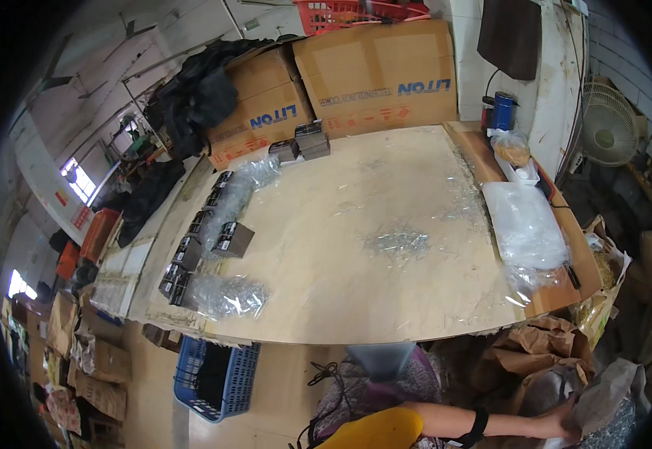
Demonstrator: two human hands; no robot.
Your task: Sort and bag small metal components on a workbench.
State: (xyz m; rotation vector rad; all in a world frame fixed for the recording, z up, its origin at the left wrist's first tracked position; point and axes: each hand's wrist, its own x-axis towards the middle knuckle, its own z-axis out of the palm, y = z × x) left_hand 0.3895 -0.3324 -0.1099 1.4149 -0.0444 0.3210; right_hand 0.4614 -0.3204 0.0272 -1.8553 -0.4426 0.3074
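Note:
My right arm, with a black band [478,426] at the wrist, stretches to the lower right. My right hand [559,420] is at the mouth of a translucent plastic bag [610,396] with many small shiny pieces in it; its fingers are hidden there. My left hand is out of view. On the board-topped table [326,262] lies a loose scatter of small shiny clear pieces [399,241]. Stacks of dark cards or flat packs [234,239] line its left side, beside clear plastic bags [228,295]. More dark stacks [311,141] stand at the far edge.
Large cardboard boxes [378,75] wall off the table's back. At the right edge are a white plastic bag stack [524,224], a blue can [502,112] and a fan [608,126]. A blue basket [240,382] stands below the front left; brown paper bags [543,344] crowd the right.

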